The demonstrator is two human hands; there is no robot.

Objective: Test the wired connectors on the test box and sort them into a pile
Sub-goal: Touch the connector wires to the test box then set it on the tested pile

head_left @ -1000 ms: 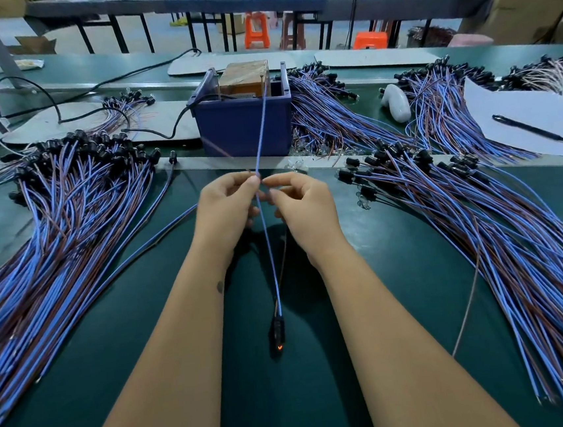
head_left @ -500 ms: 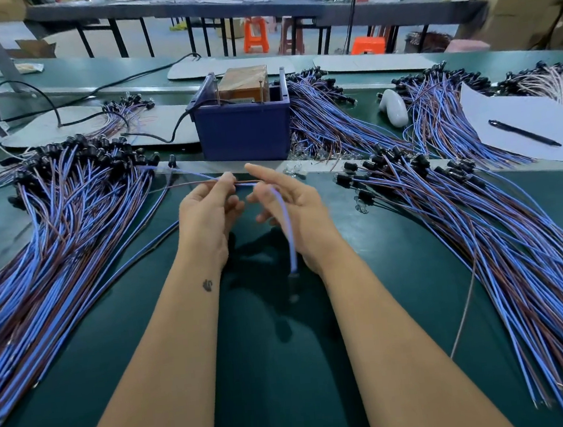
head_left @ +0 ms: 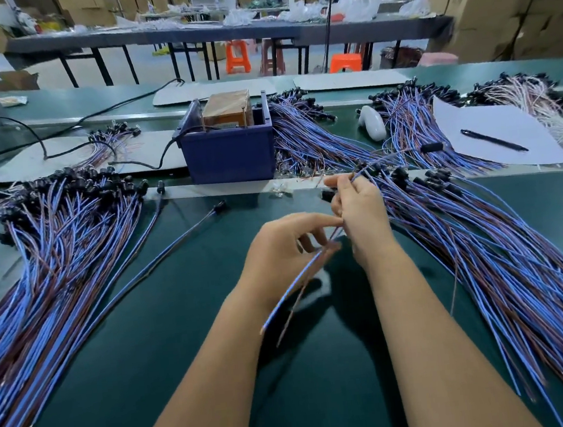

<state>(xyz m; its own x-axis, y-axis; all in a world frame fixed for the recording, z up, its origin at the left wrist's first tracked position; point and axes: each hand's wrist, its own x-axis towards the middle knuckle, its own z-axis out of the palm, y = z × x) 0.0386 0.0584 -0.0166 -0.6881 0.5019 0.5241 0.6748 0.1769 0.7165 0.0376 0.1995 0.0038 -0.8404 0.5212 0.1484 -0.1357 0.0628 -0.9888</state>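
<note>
A blue test box (head_left: 230,156) with a brown block inside stands at the middle back of the green table. My right hand (head_left: 363,215) pinches a blue-and-brown wired connector (head_left: 297,280) at the edge of the right pile (head_left: 482,245); its black plug end (head_left: 432,147) points right. My left hand (head_left: 283,247) holds the same wire lower down with its fingertips, and the loose ends trail toward me. A large pile of wired connectors (head_left: 54,262) lies on the left. One single wired connector (head_left: 180,243) lies apart beside the left pile.
More wire bundles lie behind the box (head_left: 307,135) and at the back right (head_left: 402,122). A white sheet (head_left: 491,124) with a black pen (head_left: 493,139) sits at right, near a white object (head_left: 372,122). A black cable (head_left: 151,164) runs into the box.
The tested wire left my hands and now lies beside the left pile. My right hand moved right to the right pile and took a new wire; my left hand followed and holds it.
</note>
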